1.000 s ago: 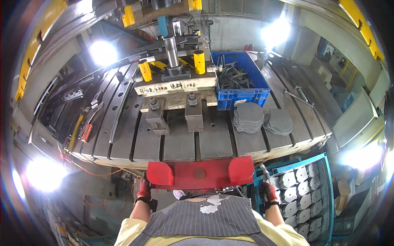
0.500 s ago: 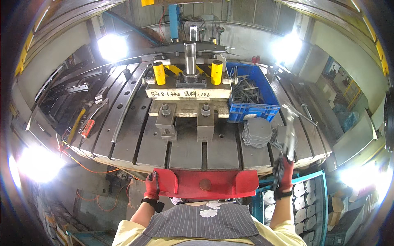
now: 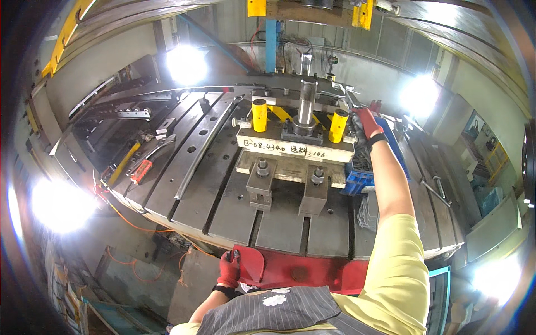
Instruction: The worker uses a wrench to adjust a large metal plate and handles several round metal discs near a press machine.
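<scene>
The right hand (image 3: 364, 120) reaches over the blue bin (image 3: 358, 183), fingers clamped on a metal tool (image 3: 353, 99) near the right-hand yellow post (image 3: 338, 127), while the left hand (image 3: 228, 270), fingers curled, sits beside the red plate (image 3: 301, 269), its grip impossible to tell.

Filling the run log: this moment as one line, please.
right hand: holding metal tool, near right yellow post | left hand: at red panel's left end | blue bin: partly hidden by right arm
</scene>
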A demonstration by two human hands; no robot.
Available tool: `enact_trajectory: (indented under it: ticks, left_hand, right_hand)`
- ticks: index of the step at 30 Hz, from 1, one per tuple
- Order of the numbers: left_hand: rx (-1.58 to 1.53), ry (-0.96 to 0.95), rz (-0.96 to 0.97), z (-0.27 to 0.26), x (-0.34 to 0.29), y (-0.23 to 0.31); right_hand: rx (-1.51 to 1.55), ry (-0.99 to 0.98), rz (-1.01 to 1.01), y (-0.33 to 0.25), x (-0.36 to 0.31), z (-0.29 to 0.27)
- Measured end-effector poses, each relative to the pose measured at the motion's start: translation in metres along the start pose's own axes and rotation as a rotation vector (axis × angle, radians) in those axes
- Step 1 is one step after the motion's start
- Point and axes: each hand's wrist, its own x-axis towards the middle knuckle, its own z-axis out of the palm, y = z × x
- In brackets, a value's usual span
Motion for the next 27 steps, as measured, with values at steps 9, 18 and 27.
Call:
enact_trajectory:
  ticks: [9,18,27]
  left_hand:
    - [-0.002,-0.054,-0.045,0.011,0.008,-0.007]
    - [-0.026,-0.097,0.030,0.008,0.005,-0.008]
    - [-0.084,-0.135,0.024,0.008,0.001,0.019]
  right_hand:
    - [0.047,-0.061,0.159,-0.006,0.050,-0.058]
    - [0.368,-0.358,0.083,-0.025,-0.071,-0.081]
    - [0.094,0.381,0.068,-0.076,-0.335,-0.105]
